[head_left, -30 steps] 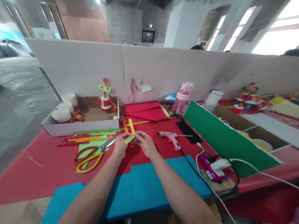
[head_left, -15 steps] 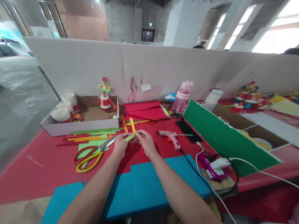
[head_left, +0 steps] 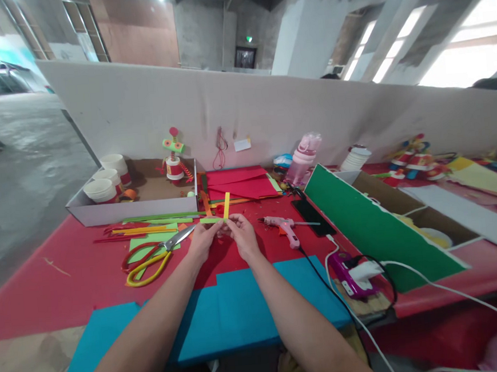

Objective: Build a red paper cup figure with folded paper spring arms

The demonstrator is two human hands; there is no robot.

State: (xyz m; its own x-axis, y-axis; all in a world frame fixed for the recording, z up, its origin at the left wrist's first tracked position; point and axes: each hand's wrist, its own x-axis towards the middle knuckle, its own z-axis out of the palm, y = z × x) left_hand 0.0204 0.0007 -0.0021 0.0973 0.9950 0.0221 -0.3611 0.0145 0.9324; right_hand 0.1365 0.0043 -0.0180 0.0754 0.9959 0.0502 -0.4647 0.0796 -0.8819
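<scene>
Both my hands meet over the red tabletop, fingers pinched together. Between them a yellow paper strip [head_left: 226, 205] stands nearly upright and a green paper strip [head_left: 210, 220] lies across to the left, the two meeting at a corner. My left hand [head_left: 203, 239] pinches the green strip; my right hand [head_left: 240, 232] grips the strips at that corner. Fingers hide part of the join. Left of my left hand lie scissors [head_left: 163, 253] with red and yellow handles, on a light green paper sheet [head_left: 149, 239]. A pink glue gun [head_left: 284, 226] rests right of my right hand.
Loose paper strips [head_left: 144, 230] lie beyond the scissors. Behind stand a cardboard tray [head_left: 138, 210] with paper cups and a paper-cup figure [head_left: 174, 166], red sheets [head_left: 239, 182] and a pink bottle [head_left: 303, 159]. Blue boards [head_left: 258, 305] line the front edge; cables run from a purple power strip [head_left: 354, 278].
The green strip has swung from a slant to nearly level, reaching further left. The yellow strip has shifted right and now leans slightly right. My hands stay almost in place.
</scene>
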